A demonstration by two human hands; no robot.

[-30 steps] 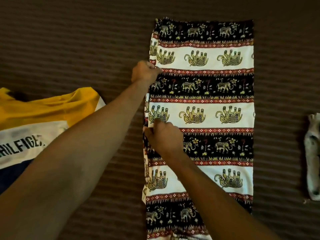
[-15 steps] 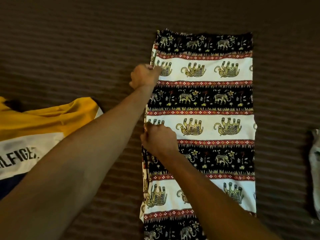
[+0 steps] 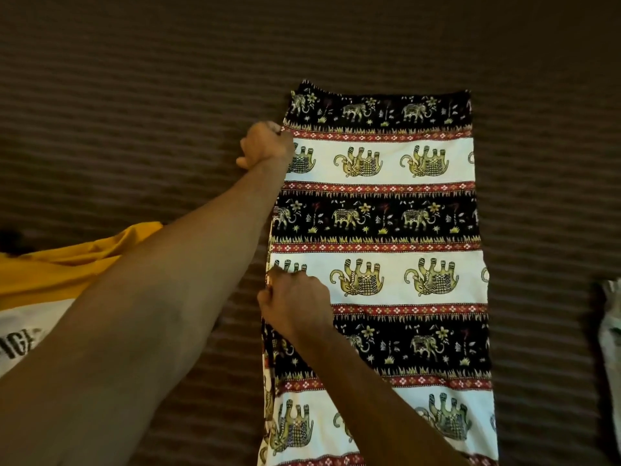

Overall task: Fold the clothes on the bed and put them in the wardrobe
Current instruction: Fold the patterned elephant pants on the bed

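my two forearms reach out from the bottom of the view, over the bed (image 3: 134,95) with its brown ribbed cover. nearest me, the elephant-print cloth (image 3: 403,230) runs off the bottom edge of the view; it lies flat on the cover, right of centre, its long axis running straight away from me and its bands of black, white and red crossing it from side to side. the elephants on the white bands stand upside down from where i look.

my right hand (image 3: 295,304) sits on the cloth's left edge about halfway up, fingers curled and pinching that edge, knuckles toward me. farther out, my left hand (image 3: 267,146) is clenched on the same left edge near the far end, just below the top black band, gripping the cloth there. the far end of the cloth is a straight dark hem, lying square across.

off to the left, partly under my left forearm, lies a yellow, white and navy shirt (image 3: 67,270) with dark letters on its white panel. at the right edge a pale crumpled thing (image 3: 613,331) lies on the cover, well apart from the cloth; i cannot tell what it is.
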